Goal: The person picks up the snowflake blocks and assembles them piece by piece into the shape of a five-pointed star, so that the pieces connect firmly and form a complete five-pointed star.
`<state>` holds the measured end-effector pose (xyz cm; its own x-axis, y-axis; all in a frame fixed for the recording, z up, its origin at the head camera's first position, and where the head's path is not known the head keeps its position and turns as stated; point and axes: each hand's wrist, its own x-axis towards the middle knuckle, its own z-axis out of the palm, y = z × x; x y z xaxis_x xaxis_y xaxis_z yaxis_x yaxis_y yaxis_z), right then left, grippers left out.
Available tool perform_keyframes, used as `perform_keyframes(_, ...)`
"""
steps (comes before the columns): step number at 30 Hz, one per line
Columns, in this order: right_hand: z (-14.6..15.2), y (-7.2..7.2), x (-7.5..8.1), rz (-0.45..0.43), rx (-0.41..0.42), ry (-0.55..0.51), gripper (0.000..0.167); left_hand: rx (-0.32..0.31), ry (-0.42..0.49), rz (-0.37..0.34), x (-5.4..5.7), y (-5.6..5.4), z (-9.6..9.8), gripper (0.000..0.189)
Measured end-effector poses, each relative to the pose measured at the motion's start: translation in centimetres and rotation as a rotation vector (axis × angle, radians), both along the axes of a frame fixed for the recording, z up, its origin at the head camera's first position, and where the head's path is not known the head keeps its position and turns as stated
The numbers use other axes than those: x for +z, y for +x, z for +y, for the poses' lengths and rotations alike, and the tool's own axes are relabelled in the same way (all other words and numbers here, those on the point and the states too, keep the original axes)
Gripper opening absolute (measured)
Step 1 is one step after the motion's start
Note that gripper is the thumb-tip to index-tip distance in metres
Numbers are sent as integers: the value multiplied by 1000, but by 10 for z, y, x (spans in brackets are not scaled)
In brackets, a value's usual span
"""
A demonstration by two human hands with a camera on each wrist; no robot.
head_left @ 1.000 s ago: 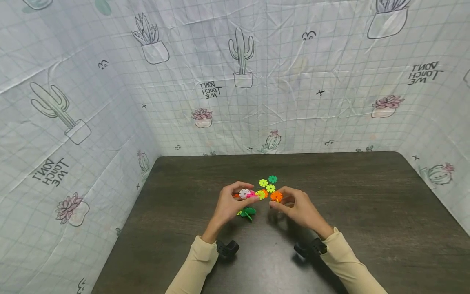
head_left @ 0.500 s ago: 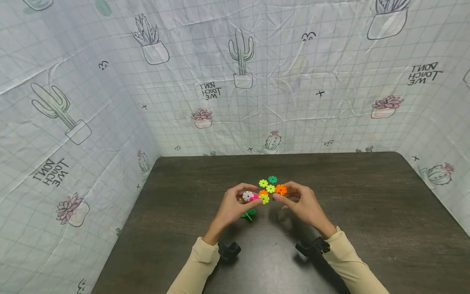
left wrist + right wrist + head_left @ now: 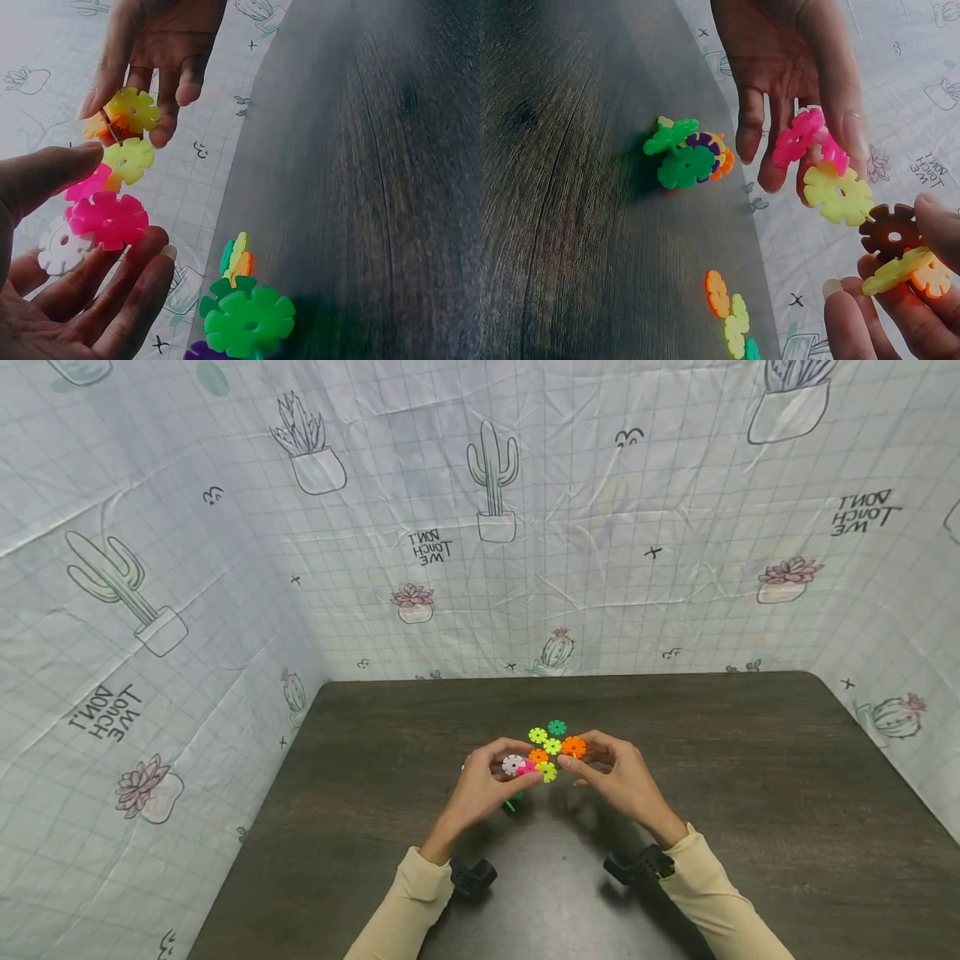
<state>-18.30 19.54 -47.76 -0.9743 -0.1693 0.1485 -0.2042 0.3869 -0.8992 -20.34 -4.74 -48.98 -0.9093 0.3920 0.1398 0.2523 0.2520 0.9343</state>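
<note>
My left hand [image 3: 487,781] pinches a joined cluster of notched, flower-shaped plastic discs. White [image 3: 66,246], pink [image 3: 112,220] and yellow [image 3: 129,161] discs show in it. Close by on the right, my right hand [image 3: 618,777] holds a smaller joined piece with an orange disc [image 3: 573,747] and a yellow disc [image 3: 898,271]. One disc [image 3: 891,231] of it looks dark in the right wrist view. The two pieces are very near each other; whether they touch I cannot tell. Both are held above the table.
Several loose discs, teal [image 3: 557,727], yellow-green [image 3: 537,735] and orange [image 3: 538,757], lie on the dark wooden table [image 3: 390,718] beyond the hands. A built-up green and purple cluster [image 3: 686,165] stands beneath my left hand. A printed cloth [image 3: 375,527] hangs around the table.
My left hand has moved right and slightly nearer with its cluster, covering more of the green one. My right hand rose a little rightward with its orange disc, then stayed still.
</note>
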Motion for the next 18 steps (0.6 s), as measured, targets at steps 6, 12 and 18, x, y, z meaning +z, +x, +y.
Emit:
perform_keyframes(6,1,0,-1,-7,-1,-20,32,-37,38,-8,-1,0,3,35)
perform_keyframes(12,0,0,-1,-5,-4,-41,36,-90,70,-30,-3,1,8,24)
perform_keyframes(18,-3,0,1,-8,15,-59,33,-62,10,-12,-5,3,10,24)
